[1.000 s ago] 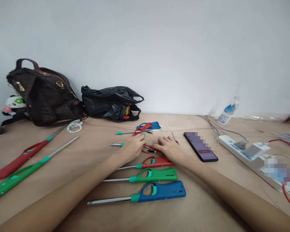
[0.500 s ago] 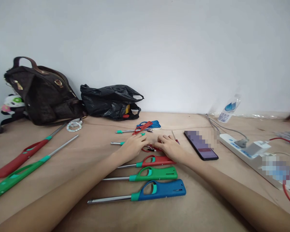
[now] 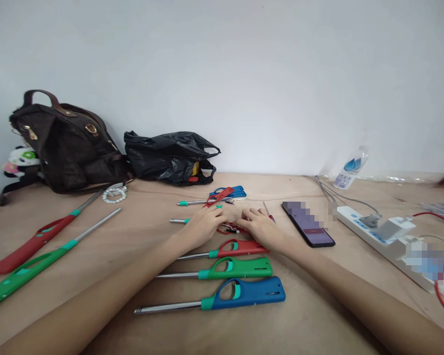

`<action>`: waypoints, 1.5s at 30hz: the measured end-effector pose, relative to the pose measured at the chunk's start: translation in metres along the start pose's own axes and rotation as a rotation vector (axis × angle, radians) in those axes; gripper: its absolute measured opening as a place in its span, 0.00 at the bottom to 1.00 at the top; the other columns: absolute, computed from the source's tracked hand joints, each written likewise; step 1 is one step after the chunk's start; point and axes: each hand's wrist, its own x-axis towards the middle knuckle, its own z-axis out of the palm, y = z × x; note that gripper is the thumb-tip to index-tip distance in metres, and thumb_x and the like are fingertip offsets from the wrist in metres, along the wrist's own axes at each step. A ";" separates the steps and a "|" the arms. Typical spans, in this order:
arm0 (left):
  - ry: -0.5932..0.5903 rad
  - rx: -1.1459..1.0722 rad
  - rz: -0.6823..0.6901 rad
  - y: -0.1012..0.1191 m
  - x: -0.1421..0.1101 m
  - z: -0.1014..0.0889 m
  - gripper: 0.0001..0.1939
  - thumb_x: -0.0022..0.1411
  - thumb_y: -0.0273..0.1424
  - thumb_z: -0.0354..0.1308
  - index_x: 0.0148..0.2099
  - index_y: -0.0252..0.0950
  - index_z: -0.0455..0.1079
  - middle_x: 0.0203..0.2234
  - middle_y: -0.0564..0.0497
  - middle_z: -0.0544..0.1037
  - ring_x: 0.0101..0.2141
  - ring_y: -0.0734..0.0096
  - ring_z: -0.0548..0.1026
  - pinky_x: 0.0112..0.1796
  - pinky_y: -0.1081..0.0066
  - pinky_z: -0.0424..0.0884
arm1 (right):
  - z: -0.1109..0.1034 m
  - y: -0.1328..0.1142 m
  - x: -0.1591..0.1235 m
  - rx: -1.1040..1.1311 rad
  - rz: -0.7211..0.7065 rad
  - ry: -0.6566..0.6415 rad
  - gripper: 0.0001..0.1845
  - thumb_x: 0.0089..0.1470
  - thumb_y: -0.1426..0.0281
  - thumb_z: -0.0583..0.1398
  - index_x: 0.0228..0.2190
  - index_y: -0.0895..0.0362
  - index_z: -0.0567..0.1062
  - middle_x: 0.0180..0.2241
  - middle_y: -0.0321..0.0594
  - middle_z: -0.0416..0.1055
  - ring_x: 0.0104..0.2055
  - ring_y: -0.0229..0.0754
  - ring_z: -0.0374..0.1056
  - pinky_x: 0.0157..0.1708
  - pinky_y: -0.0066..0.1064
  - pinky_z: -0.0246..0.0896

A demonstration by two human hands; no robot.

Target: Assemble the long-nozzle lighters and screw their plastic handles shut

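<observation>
My left hand [image 3: 204,223], fingers bent and pressed down, holds the left part of an opened red gas lighter [image 3: 222,230]. A metal tube with a turquoise collar [image 3: 187,221] sticks out beyond that hand. By its fingertips is a small turquoise piece [image 3: 219,206]. My right hand [image 3: 258,223] curls over the right end of the same lighter, hiding most of its handle. Thin wires and a small black part [image 3: 232,230] show between the hands. Closer to me lie a red lighter [image 3: 240,247], a green lighter [image 3: 244,267] and a blue lighter [image 3: 249,293], all whole.
Beyond the hands lie red [image 3: 220,196] and blue [image 3: 237,191] handle shells. A screwdriver [image 3: 269,212], phone [image 3: 311,226] and power strip [image 3: 370,236] are on the right. Two lighters [image 3: 40,264], a bracelet [image 3: 114,194], backpack [image 3: 70,148] and black plastic bag [image 3: 163,155] occupy the left.
The whole view has shifted slightly downward. Both hands stay over the opened lighter in almost the same pose, and nothing has been let go.
</observation>
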 end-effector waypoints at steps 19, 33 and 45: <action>-0.018 0.113 -0.010 0.000 0.000 0.002 0.10 0.61 0.18 0.50 0.36 0.33 0.72 0.35 0.47 0.74 0.39 0.62 0.70 0.41 0.65 0.66 | -0.001 0.000 -0.003 -0.030 0.004 0.024 0.19 0.62 0.74 0.53 0.50 0.46 0.72 0.41 0.44 0.67 0.43 0.46 0.62 0.51 0.47 0.49; -0.018 0.053 0.033 -0.001 0.002 0.004 0.14 0.60 0.18 0.51 0.44 0.37 0.73 0.42 0.46 0.73 0.45 0.61 0.69 0.43 0.65 0.67 | 0.001 0.000 -0.003 0.042 0.020 0.064 0.18 0.62 0.74 0.52 0.49 0.47 0.75 0.40 0.46 0.66 0.43 0.47 0.60 0.48 0.43 0.52; 0.019 0.023 0.046 -0.002 0.001 0.006 0.13 0.59 0.16 0.52 0.41 0.35 0.73 0.37 0.47 0.73 0.39 0.63 0.71 0.41 0.65 0.67 | -0.013 -0.015 0.008 0.143 0.023 0.018 0.10 0.59 0.71 0.58 0.42 0.61 0.75 0.44 0.50 0.69 0.48 0.48 0.64 0.48 0.41 0.58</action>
